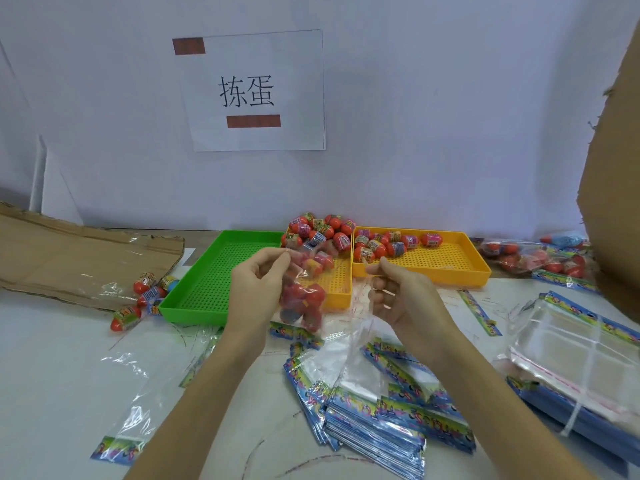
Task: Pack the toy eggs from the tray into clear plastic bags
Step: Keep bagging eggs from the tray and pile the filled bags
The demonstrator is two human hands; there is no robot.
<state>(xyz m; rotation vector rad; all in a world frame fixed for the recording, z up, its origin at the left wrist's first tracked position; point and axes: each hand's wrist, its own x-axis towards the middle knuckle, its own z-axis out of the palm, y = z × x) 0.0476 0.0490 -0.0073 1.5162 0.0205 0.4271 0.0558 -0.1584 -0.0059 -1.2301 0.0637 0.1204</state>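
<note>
Up above the table, the left hand [258,285] pinches the top of a clear bag [304,292] holding several toy eggs, while the right hand [398,296] pinches a thin plastic strip. Farther back, more eggs [322,232] heap in the yellow tray [450,268].

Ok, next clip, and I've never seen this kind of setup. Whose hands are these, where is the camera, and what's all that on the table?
There is no machine here. One camera, worn on a person's head, looks down at their bare hands. The left hand pinches the top of a clear bag with red toy eggs inside. The right hand pinches thin clear plastic, probably part of that bag. Behind them sit an empty green tray and two yellow trays with loose eggs. Stacks of empty bags lie in front, filled bags far right.
</note>
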